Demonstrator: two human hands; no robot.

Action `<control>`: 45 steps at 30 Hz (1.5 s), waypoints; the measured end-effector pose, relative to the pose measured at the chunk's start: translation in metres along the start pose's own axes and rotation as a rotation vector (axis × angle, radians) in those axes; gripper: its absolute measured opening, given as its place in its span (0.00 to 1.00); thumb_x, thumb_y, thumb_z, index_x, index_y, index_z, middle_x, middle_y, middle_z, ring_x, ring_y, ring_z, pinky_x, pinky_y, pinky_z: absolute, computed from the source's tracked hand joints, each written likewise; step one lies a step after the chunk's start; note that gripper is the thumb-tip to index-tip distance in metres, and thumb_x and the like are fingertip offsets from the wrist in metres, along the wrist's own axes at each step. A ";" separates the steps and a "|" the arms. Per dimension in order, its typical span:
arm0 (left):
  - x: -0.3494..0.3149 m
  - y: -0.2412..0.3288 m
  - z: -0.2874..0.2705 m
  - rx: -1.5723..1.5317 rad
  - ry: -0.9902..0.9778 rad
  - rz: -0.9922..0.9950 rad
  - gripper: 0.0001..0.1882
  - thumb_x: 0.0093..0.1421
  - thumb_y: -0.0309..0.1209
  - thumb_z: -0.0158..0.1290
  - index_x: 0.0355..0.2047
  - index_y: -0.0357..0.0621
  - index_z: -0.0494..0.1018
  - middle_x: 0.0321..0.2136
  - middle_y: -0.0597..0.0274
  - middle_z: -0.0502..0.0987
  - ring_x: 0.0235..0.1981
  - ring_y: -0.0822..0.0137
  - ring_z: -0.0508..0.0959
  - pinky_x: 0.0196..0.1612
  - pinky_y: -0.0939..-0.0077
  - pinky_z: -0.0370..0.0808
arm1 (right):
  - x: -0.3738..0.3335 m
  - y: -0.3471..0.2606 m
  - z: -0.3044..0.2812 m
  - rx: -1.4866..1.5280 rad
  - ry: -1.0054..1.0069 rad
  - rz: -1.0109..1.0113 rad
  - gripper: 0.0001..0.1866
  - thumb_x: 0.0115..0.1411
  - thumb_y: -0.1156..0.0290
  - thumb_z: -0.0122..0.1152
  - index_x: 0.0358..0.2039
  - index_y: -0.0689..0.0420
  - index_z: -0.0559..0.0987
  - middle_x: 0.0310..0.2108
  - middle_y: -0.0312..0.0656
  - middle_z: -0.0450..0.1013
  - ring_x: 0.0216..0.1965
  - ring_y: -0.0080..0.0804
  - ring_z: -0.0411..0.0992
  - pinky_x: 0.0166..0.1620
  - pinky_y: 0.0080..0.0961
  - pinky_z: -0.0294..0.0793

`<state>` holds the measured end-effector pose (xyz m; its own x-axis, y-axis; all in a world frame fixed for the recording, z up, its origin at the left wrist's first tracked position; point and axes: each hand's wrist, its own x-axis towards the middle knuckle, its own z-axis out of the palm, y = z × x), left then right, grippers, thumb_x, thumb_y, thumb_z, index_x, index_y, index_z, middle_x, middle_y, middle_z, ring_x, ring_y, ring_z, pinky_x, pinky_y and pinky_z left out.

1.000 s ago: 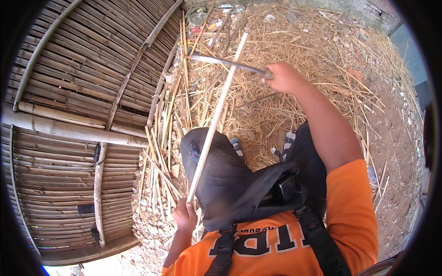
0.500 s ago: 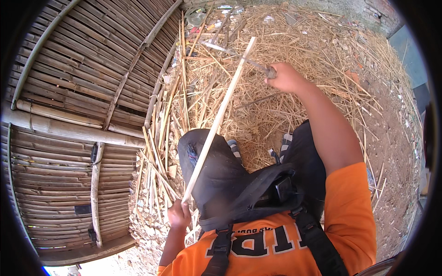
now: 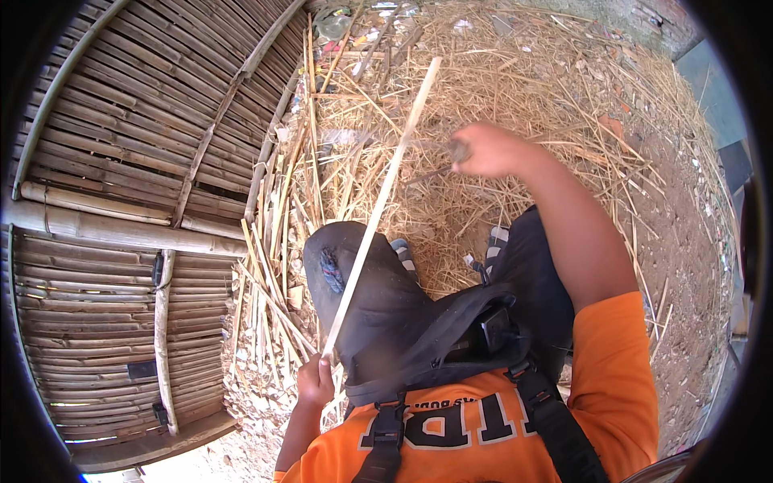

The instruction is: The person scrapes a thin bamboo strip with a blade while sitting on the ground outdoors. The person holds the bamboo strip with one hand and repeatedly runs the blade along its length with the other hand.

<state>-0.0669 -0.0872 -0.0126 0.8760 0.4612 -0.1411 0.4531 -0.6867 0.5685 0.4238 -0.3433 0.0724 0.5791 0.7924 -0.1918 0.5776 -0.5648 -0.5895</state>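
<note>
A long pale bamboo strip [image 3: 377, 211] slants up and away from the lower left, passing across my left thigh. My left hand [image 3: 316, 380] is closed on its near end. Beyond my knees, my right hand [image 3: 489, 150] grips the rounded handle [image 3: 460, 150] of a machete. Its long blade [image 3: 346, 136] is smeared by motion and points left, crossing the upper part of the strip. Whether the blade touches the strip I cannot tell.
Bamboo shavings [image 3: 499, 97] cover the ground ahead. A slatted bamboo wall [image 3: 121, 121] rises at the left, with loose split strips [image 3: 278, 217] lying along its foot. A dark thin rod [image 3: 427, 175] lies below my right hand. Bare earth [image 3: 692, 266] shows at the right.
My right hand has moved slightly left and nearer, and the machete blade has swung down toward me. The bamboo strip stays in my left hand, nearly unmoved.
</note>
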 end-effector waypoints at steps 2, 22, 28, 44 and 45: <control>-0.004 -0.001 -0.001 -0.005 -0.015 -0.017 0.19 0.71 0.38 0.40 0.31 0.37 0.73 0.16 0.42 0.71 0.19 0.38 0.73 0.23 0.52 0.67 | -0.001 -0.033 0.020 -0.169 -0.162 -0.128 0.12 0.58 0.66 0.67 0.39 0.59 0.81 0.32 0.47 0.79 0.35 0.38 0.79 0.40 0.38 0.77; -0.006 -0.007 0.020 0.143 0.142 0.000 0.19 0.70 0.40 0.43 0.29 0.38 0.72 0.17 0.43 0.72 0.19 0.39 0.74 0.23 0.51 0.69 | 0.011 -0.001 0.002 -0.037 0.113 0.094 0.11 0.61 0.66 0.64 0.40 0.58 0.80 0.27 0.46 0.78 0.28 0.35 0.77 0.35 0.34 0.78; -0.007 -0.003 0.018 0.117 0.144 0.025 0.19 0.70 0.39 0.43 0.28 0.37 0.71 0.15 0.43 0.70 0.18 0.39 0.74 0.22 0.50 0.69 | -0.002 -0.032 0.025 -0.242 0.098 -0.206 0.09 0.60 0.68 0.63 0.36 0.60 0.79 0.27 0.43 0.77 0.28 0.34 0.77 0.35 0.38 0.78; -0.011 -0.020 0.023 0.281 0.180 -0.033 0.16 0.67 0.38 0.46 0.28 0.39 0.69 0.18 0.40 0.73 0.21 0.35 0.75 0.24 0.46 0.70 | 0.001 -0.030 0.018 -0.362 0.188 -0.104 0.11 0.57 0.68 0.65 0.39 0.59 0.81 0.31 0.49 0.79 0.33 0.40 0.78 0.38 0.36 0.78; -0.004 -0.021 0.026 0.266 0.176 -0.027 0.16 0.66 0.38 0.47 0.27 0.39 0.69 0.18 0.40 0.73 0.21 0.36 0.75 0.24 0.46 0.70 | 0.013 0.006 0.010 -0.127 0.287 -0.006 0.11 0.56 0.70 0.64 0.39 0.60 0.81 0.32 0.51 0.79 0.33 0.41 0.78 0.39 0.38 0.78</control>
<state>-0.0758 -0.0896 -0.0454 0.8317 0.5552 0.0027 0.5231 -0.7853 0.3311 0.4288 -0.3346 0.0581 0.7039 0.7084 0.0515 0.6382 -0.5990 -0.4836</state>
